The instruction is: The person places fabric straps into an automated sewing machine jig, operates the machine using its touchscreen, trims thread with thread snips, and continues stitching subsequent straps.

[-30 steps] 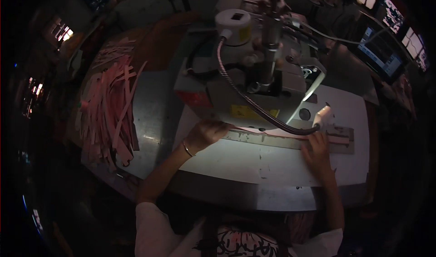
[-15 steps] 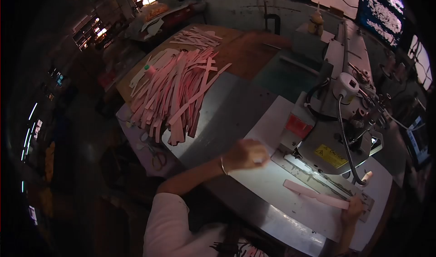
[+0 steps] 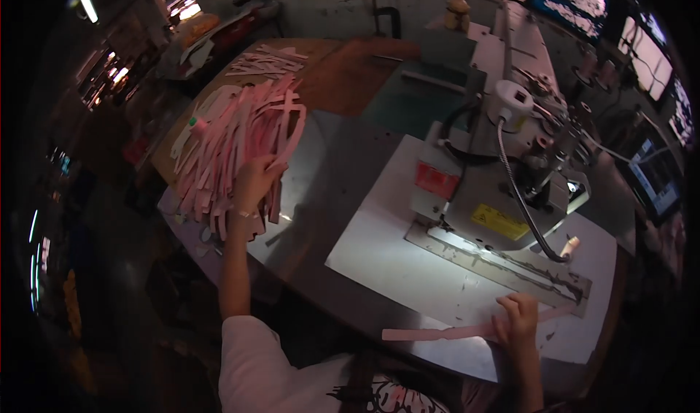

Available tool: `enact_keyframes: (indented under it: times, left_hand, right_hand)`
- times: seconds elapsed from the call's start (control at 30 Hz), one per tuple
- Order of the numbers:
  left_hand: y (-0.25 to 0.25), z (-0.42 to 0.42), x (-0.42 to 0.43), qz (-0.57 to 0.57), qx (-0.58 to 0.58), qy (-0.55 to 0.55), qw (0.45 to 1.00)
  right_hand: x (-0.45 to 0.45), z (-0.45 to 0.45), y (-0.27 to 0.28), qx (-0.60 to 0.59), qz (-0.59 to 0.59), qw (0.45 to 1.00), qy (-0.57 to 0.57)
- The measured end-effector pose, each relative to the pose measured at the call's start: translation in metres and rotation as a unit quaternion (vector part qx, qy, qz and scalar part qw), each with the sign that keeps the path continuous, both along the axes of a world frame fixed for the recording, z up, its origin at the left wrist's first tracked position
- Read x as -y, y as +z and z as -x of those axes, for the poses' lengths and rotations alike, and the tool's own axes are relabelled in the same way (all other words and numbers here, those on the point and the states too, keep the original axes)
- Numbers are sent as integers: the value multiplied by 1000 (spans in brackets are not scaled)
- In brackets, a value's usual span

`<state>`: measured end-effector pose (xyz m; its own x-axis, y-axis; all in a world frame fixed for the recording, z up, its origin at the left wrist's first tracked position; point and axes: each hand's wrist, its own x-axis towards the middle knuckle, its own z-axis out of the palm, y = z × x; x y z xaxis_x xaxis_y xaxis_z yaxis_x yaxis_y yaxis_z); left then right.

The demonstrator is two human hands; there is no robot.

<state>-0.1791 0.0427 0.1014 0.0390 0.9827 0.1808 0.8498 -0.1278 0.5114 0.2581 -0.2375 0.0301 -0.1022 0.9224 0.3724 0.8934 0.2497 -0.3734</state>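
My left hand (image 3: pixel 257 185) is at the near right side of a heap of pink strips (image 3: pixel 240 125). Its fingers are closed around one curved pink strip (image 3: pixel 299 125) whose far part still lies on the heap. Over the white work plate (image 3: pixel 372 227), my right hand (image 3: pixel 519 318) pinches a single long pink strip (image 3: pixel 437 333). That strip reaches past the plate's near edge on the left and towards the slotted metal plate on the right. The sewing machine (image 3: pixel 488 201) stands just beyond, its lamp lighting the slotted metal plate (image 3: pixel 496 260).
A bottle with a green cap (image 3: pixel 195 124) stands among the strips. More pale strips (image 3: pixel 266 60) lie farther back on the brown board. A flexible metal lamp neck (image 3: pixel 519 190) hangs by the machine head, and a screen (image 3: pixel 652 172) is at the right.
My left hand has gone from beside the machine to the heap and taken hold of a strip. My right hand has moved left and nearer with its strip. The view has turned right.
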Motion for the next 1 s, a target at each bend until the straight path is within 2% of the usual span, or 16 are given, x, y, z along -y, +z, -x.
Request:
enact_keyframes:
  times: [0.03, 0.13, 0.2, 0.23, 0.3, 0.37, 0.4, 0.47, 0.53, 0.57, 0.67, 0.8, 0.83, 0.9, 0.97, 1.0]
  left_hand:
    - [14, -5, 20, 11, -31, -86, 996]
    - [57, -27, 91, 242, 24, -205, 948]
    - [64, -37, 115, 141, -53, -472, 868]
    - [64, -51, 122, 138, -2, -558, 818]
    - [53, -78, 127, 198, 47, -609, 767]
    - [33, -108, 120, 169, 59, -647, 741]
    - [30, -122, 114, 169, 59, -651, 738]
    - [26, -148, 95, 382, 35, -528, 757]
    - [-8, -164, 69, 488, 93, -488, 717]
    - [-22, -171, 60, 492, 93, -491, 713]
    - [-49, -188, 47, 507, 156, -493, 689]
    - [-65, -199, 58, 357, 185, -474, 783]
    - [-69, -201, 60, 358, 183, -473, 784]
    - [-78, -203, 65, 223, 191, -462, 837]
    - [-88, -203, 67, 84, 197, -441, 872]
    - [-94, -201, 66, 84, 196, -440, 872]
  right_hand:
    - [-7, 8, 7, -4, 2, 1000, 27]
    - [-25, 43, 24, 13, -49, 991, 127]
    - [-29, 72, 38, -2, -90, 983, 159]
    - [-25, 87, 58, -16, -57, 986, 155]
    - [-25, 102, 80, -97, -22, 980, 171]
    - [-20, 89, 68, -81, 44, 974, 208]
    - [-19, 77, 74, -80, 44, 975, 203]
    - [-21, 43, 91, -100, 324, 937, 89]
    - [-23, 4, 73, -127, 234, 964, 29]
    - [-28, -14, 75, -108, 300, 948, -5]
    - [-29, -41, 59, -157, 333, 929, -32]
    - [-31, -47, 48, -163, 325, 921, -136]
    - [-32, -48, 42, -166, 325, 921, -135]
    - [-31, -49, 21, -97, 193, 968, -127]
    - [-32, -50, 5, -26, 56, 991, -117]
    - [-33, -51, 2, -27, 57, 991, -116]
